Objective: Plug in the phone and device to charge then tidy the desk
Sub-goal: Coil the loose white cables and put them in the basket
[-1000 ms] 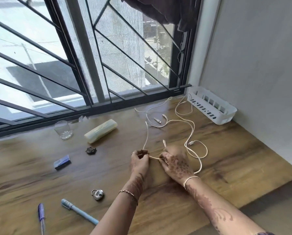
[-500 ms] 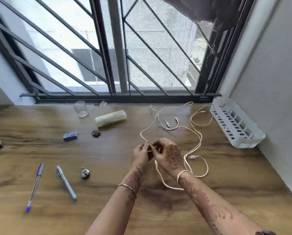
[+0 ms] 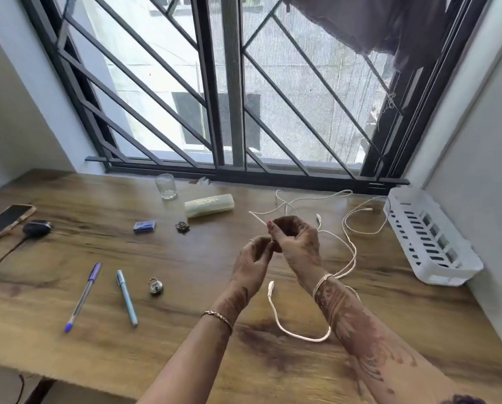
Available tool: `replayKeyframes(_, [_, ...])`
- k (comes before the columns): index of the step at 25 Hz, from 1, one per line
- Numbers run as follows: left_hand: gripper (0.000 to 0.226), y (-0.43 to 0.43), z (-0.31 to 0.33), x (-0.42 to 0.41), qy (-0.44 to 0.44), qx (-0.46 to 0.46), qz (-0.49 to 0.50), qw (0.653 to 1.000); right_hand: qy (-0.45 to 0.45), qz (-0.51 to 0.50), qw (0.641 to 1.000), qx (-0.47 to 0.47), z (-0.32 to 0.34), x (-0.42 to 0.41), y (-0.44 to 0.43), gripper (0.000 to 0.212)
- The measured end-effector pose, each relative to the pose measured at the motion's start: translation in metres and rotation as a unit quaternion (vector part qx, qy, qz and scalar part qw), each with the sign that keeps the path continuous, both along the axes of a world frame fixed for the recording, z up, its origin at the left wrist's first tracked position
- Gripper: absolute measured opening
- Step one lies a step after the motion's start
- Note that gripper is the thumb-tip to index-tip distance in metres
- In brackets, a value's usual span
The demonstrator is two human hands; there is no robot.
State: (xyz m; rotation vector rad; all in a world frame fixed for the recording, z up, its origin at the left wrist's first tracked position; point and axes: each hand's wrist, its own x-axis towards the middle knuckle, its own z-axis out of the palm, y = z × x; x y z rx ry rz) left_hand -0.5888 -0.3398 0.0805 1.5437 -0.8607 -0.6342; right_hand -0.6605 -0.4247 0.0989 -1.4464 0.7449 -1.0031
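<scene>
Both hands meet above the middle of the wooden desk (image 3: 273,371). My left hand (image 3: 254,259) and my right hand (image 3: 295,243) pinch the same white charging cable (image 3: 298,335) between their fingertips. The cable trails off in loose tangled loops toward the window and a free plug end lies under my right wrist. A phone (image 3: 3,224) lies screen-up at the far left edge, with a small black device (image 3: 35,228) and its dark cord beside it.
A white slotted basket (image 3: 432,242) stands against the right wall. Scattered on the desk: a glass (image 3: 166,186), pale case (image 3: 209,205), blue eraser (image 3: 145,226), small dark charm (image 3: 182,227), padlock (image 3: 155,286), purple pen (image 3: 83,295), light blue pen (image 3: 127,297).
The view has swung left and pulled back, bringing the phone and black device into sight. My hands have lifted off the desk with the cable, drawing a plug end toward me.
</scene>
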Motion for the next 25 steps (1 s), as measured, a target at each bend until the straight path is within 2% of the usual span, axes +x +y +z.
replayKeyframes(2, [0.018,-0.003,0.008,0.004,-0.012,-0.011,0.006,1.000,0.028,0.037,0.997,-0.057,0.005,0.003,-0.012,0.021])
replayKeyframes(5, [0.025,-0.008,0.023,0.016,-0.015,-0.019,0.002,1.000,0.116,0.122,0.970,-0.175,0.010,0.013,-0.037,0.048])
replayKeyframes(7, [0.026,-0.013,0.034,0.024,0.017,-0.038,0.015,0.999,0.143,0.159,0.960,-0.180,0.011,0.020,-0.046,0.053])
replayKeyframes(11, [0.028,-0.021,0.058,0.033,0.142,-0.080,-0.010,0.987,0.153,0.187,0.955,-0.170,0.027,0.033,-0.050,0.063])
replayKeyframes(13, [0.027,-0.024,0.066,0.032,0.200,-0.098,-0.042,0.974,0.174,0.200,0.949,-0.171,0.032,0.042,-0.052,0.058])
replayKeyframes(16, [0.024,-0.031,0.071,0.039,0.263,-0.137,-0.047,0.954,0.262,0.203,0.930,-0.161,0.033,0.052,-0.047,0.042])
replayKeyframes(18, [0.021,-0.037,0.071,0.050,0.275,-0.152,-0.015,0.949,0.225,0.202,0.943,-0.136,0.027,0.055,-0.042,0.034])
replayKeyframes(20, [0.020,-0.043,0.071,0.062,0.270,-0.164,0.012,0.949,0.226,0.216,0.936,-0.159,0.027,0.054,-0.037,0.025])
replayKeyframes(23, [0.020,-0.054,0.070,0.080,0.261,-0.186,0.044,0.946,0.323,0.217,0.881,-0.269,0.028,0.048,-0.030,0.013])
replayKeyframes(25, [0.020,-0.061,0.066,0.094,0.227,-0.190,0.058,0.953,0.371,0.199,0.843,-0.335,0.033,0.044,-0.029,0.013])
